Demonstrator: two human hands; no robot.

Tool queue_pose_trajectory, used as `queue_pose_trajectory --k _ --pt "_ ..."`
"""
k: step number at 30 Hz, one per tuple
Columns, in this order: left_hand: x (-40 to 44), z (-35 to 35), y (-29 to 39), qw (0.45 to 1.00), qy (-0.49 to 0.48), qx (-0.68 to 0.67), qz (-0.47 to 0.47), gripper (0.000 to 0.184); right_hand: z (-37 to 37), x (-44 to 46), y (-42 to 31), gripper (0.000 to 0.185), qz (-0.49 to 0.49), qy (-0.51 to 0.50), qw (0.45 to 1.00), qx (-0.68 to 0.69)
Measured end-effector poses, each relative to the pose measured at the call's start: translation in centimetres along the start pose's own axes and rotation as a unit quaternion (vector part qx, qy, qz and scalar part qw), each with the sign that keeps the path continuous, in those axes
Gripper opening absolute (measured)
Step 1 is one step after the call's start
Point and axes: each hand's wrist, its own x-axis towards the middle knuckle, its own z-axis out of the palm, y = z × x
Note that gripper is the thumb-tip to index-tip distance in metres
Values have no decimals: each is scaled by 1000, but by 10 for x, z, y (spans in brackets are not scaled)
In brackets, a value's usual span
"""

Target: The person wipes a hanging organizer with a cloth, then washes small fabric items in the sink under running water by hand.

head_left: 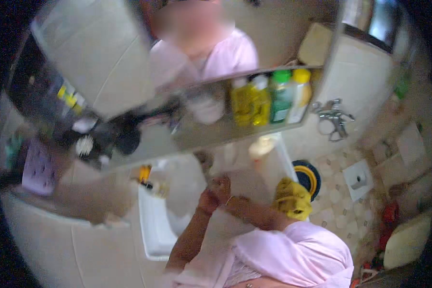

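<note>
Over the white sink point(151, 235), my left hand point(208, 200) and my right hand point(221, 186) are together, touching one another. A thin bangle circles my right wrist. Motion blur smears the fingers, so I cannot make out how they are curled or if anything is between them. A clear bottle with a yellow-orange top point(158, 188) sits on the sink's left rim. Close to the far rim is a blurred cream-coloured object point(262, 146).
Above the sink, a mirror shelf point(192, 144) holds several yellow, green and white bottles point(281, 98). A yellow cloth point(293, 199) hangs by my right arm. Beyond are a dark round tub point(309, 178), a wall tap point(333, 120) and a white floor fixture point(357, 180).
</note>
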Motion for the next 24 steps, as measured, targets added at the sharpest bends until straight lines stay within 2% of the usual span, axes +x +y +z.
queue_pose_trajectory --k 1,2,3,4,5,7,9,10,11,12,13,14,15,16,17,19,20,21,22,23,24 --pt "-9 35 12 991 16 127 25 30 -1 7 6 33 2 82 996 -44" --pt "-7 57 22 979 18 199 28 29 0 13 13 31 -3 191 977 -95" --pt "-6 78 33 962 21 271 31 29 -4 17 17 30 -13 321 936 -145" --pt "4 78 35 989 -18 145 0 26 -17 18 -1 32 75 178 978 -81" --pt "9 74 39 998 -46 17 -33 22 -26 17 -20 35 152 25 988 -5" --pt "6 51 41 962 -79 -240 -99 16 -29 13 -35 37 222 -129 963 84" --pt "3 39 33 957 -93 -256 -97 20 -22 3 -34 38 186 31 982 -4" --pt "0 44 31 980 -69 -175 -67 22 -19 0 -32 38 163 110 979 -49" --pt "-3 57 28 998 -50 48 0 24 -16 -2 -31 39 139 188 968 -92" --pt "-8 69 24 960 -34 265 79 26 -14 0 -26 39 126 225 960 -112" --pt "-11 80 25 927 -32 354 119 28 -13 2 -22 39 114 261 949 -133" --pt "-12 87 32 950 -64 290 97 30 -13 9 -13 39 97 179 977 -62" --pt "-11 94 37 984 -95 146 42 32 -11 10 -10 39 87 139 986 -27" --pt "-8 80 37 976 -89 -179 -90 36 -11 11 -9 39 81 97 992 9" --pt "-2 51 32 975 -92 -180 -91 36 -12 12 -14 36 75 -32 996 46" --pt "9 -5 17 934 -222 -271 -75 44 -14 13 -23 31 60 -288 949 115" --pt "7 14 19 933 -227 -270 -77 44 -3 12 -27 31 61 -283 950 113" --pt "1 34 17 957 -77 -264 -89 44 8 8 -36 28 191 -127 968 -102" --pt "-3 55 11 960 76 -251 -97 44 15 7 -35 27 244 -41 945 -214" --pt "-3 56 2 999 6 52 1 42 20 5 -34 27 309 41 901 -303" --pt "-2 58 -7 931 5 343 122 41 21 6 -25 33 253 204 913 -246"
